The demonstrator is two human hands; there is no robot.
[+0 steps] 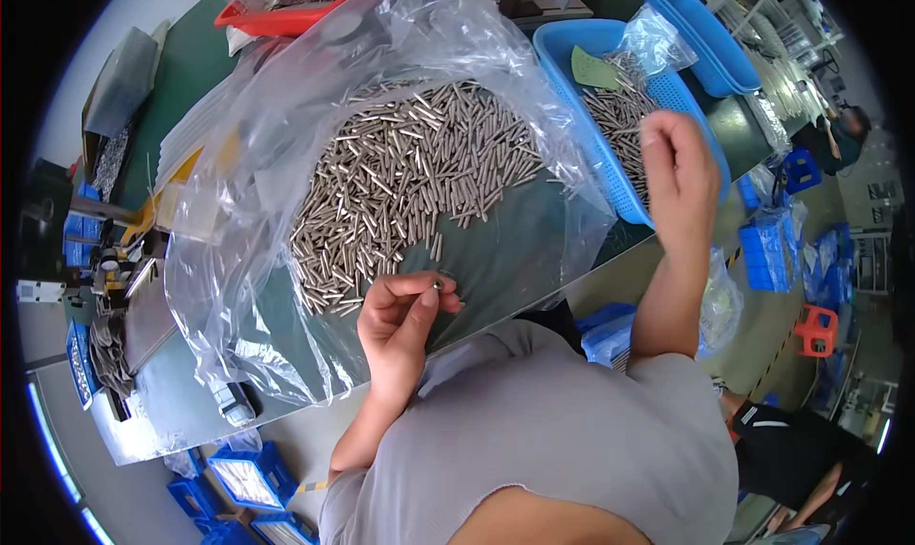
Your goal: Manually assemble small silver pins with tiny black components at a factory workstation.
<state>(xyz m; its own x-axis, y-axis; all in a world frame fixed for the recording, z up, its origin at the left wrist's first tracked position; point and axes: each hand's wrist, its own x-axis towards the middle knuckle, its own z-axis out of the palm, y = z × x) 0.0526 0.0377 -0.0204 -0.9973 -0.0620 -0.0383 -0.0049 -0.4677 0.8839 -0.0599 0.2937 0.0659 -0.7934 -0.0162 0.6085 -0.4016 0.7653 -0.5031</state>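
My left hand (398, 328) is closed in a pinch near the table's front edge, holding a small metal pin (437, 285) whose shiny round end shows between thumb and fingers. Beyond it, a large heap of slim metal pins (400, 164) lies spread on a clear plastic bag (257, 249). At the right, over the near side of a blue basket (607, 178), my right hand (682, 183) hangs with its fingers curled in and the thumb against them. Whatever it may hold is hidden. More metal pins (618, 116) fill that basket, along with a green paper slip (593, 69).
Another blue basket (703, 40) stands behind the first. A red tray (286, 19) sits at the far edge of the green table. Blue crates (255, 473) and a red stool (817, 332) are on the floor. Another person (801, 454) is at the lower right.
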